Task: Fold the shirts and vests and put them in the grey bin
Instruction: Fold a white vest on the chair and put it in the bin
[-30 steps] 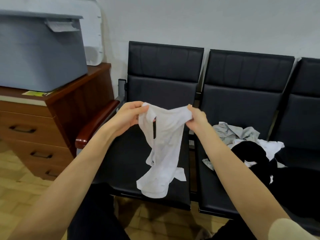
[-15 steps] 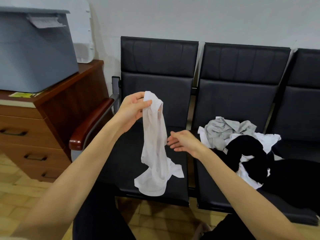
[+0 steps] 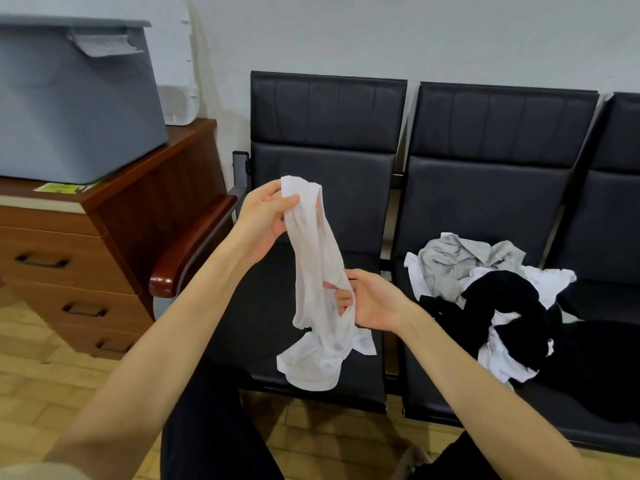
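With the left hand (image 3: 266,216) pinching the white vest (image 3: 318,271) top and the right hand (image 3: 370,303) gripping mid-length, the person should pull it taut before making 1 fold.

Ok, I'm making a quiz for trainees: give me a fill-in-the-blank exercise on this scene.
1. Both hands hold a thin garment whose colour is ____.
2. The left hand pinches the garment's ____ end.
3. The pile of unfolded clothes lies on the ____ chair of the three.
4. The grey bin stands on a wooden ____.

Missing words: white; top; middle; cabinet
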A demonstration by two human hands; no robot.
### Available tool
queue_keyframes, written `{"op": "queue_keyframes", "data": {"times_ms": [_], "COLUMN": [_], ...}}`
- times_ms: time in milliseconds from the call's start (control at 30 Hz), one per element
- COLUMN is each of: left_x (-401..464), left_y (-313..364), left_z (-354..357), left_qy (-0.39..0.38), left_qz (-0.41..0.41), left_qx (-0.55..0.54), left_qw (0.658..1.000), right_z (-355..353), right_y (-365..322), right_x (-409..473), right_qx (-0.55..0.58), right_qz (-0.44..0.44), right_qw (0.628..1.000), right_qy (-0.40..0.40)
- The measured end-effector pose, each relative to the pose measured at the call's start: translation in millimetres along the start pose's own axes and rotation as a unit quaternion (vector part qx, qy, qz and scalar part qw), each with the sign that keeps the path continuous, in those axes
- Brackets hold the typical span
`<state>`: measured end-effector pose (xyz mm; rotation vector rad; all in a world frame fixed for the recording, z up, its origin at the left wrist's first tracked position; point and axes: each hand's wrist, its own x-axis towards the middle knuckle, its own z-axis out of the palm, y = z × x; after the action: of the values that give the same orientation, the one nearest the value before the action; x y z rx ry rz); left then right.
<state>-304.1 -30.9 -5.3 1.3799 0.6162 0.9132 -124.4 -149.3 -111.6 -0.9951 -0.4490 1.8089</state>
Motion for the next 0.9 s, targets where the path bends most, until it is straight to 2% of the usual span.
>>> {"op": "queue_keyframes", "data": {"times_ms": [100, 200, 300, 433, 533, 633, 733, 800, 900], "left_x": [3, 7, 7, 5, 1, 1, 1, 0, -3], "left_y": [0, 0, 0, 3, 3, 4, 8, 13, 24], "left_z": [-8, -17, -25, -31, -33, -36, -38, -41, -46], "left_qy": [0.036, 0.057, 0.047, 0.014, 0.007, 0.021, 0.053, 0.069, 0.035], "left_qz": [-0.013, -0.023, -0.036, -0.058, -0.060, -0.047, -0.017, 0.000, 0.031], "left_qx": [0.001, 0.005, 0.007, -0.016, -0.007, 0.055, 0.101, 0.049, -0.043], "left_qw": [0.999, 0.998, 0.998, 0.998, 0.998, 0.997, 0.993, 0.996, 0.998], "right_z": [-6, -9, -13, -19, -15, -8, 1, 9, 23], "right_y": [-10, -25, -40, -41, -44, -61, -78, -87, -101], "right_x": [-10, -22, -32, -33, -32, -33, -40, -49, -62], "right_qx": [0.033, 0.089, 0.156, 0.240, 0.168, 0.092, -0.001, -0.074, -0.197], "right_qz": [-0.002, -0.047, -0.077, -0.041, -0.137, -0.287, -0.379, -0.418, -0.464], "right_qw": [0.998, 0.993, 0.982, 0.966, 0.976, 0.948, 0.913, 0.888, 0.837], "right_qy": [-0.050, -0.067, -0.070, -0.083, 0.001, 0.107, 0.150, 0.176, 0.212]}}
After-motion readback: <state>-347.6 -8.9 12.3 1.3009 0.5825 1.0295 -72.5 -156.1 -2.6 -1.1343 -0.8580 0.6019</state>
